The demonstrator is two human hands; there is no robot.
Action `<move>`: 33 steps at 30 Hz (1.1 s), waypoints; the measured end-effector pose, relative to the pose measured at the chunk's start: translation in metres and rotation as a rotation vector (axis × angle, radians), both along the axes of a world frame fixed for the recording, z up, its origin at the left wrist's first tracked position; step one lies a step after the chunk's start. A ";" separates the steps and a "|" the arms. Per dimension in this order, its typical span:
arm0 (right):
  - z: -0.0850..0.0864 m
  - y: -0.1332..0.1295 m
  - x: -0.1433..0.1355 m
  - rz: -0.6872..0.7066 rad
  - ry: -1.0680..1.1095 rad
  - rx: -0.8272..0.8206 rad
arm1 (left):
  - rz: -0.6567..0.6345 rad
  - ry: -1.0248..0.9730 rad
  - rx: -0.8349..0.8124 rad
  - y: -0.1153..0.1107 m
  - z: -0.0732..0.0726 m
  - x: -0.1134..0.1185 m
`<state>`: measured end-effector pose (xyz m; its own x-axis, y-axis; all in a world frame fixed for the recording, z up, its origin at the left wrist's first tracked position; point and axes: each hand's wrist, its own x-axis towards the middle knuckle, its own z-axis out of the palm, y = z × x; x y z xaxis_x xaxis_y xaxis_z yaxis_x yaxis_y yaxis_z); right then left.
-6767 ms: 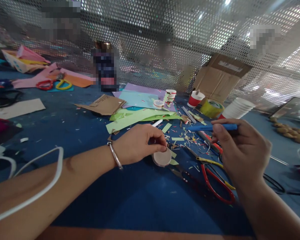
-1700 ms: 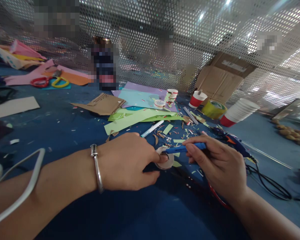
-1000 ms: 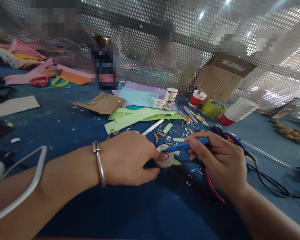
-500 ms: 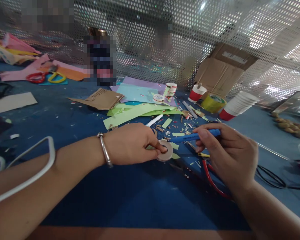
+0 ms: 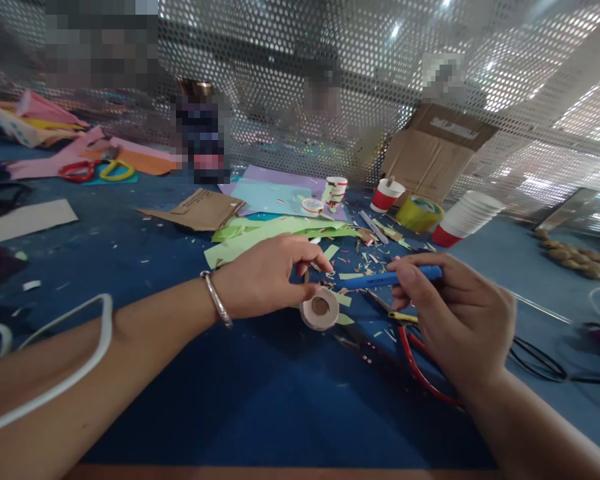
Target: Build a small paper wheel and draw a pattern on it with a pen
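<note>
Blue pen (image 5: 370, 279): right of the frame's centre, long axis close to level across the picture; the dark tip end points left and a little down, the blunt end right and slightly up.
Right hand (image 5: 460, 317): right side of the frame, grasping the blue pen between thumb and fingers toward its blunt end.
Round disc (image 5: 320, 308): just below the frame's centre, lying on the blue table (image 5: 260, 400), its pale ring and brown round middle facing up.
Tip and disc: the pen's tip is just beside the disc's upper right edge in the picture; contact cannot be told.
Left hand (image 5: 270, 277): left of centre, its grip released, forefinger curved and parted from the thumb; the thumb tip is at the disc's upper edge, whether touching is unclear.
Bangle (image 5: 216, 298): silver, around the left wrist.
Red-handled scissors (image 5: 414, 363): lower right of centre, partly behind the right hand, blades toward the disc.
Green paper (image 5: 247, 241): in strips above the left hand in the frame.
Tape roll (image 5: 419, 213): yellow, upper right of centre, between the red-and-white cup (image 5: 387, 195) and the cup stack (image 5: 467, 217), which leans rightward.
</note>
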<state>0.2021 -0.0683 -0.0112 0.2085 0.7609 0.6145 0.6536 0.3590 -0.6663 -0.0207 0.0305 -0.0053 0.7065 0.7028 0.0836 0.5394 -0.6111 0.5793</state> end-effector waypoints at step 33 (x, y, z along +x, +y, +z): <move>0.000 -0.012 -0.004 0.052 -0.254 0.020 | -0.128 0.071 -0.097 0.033 0.002 0.018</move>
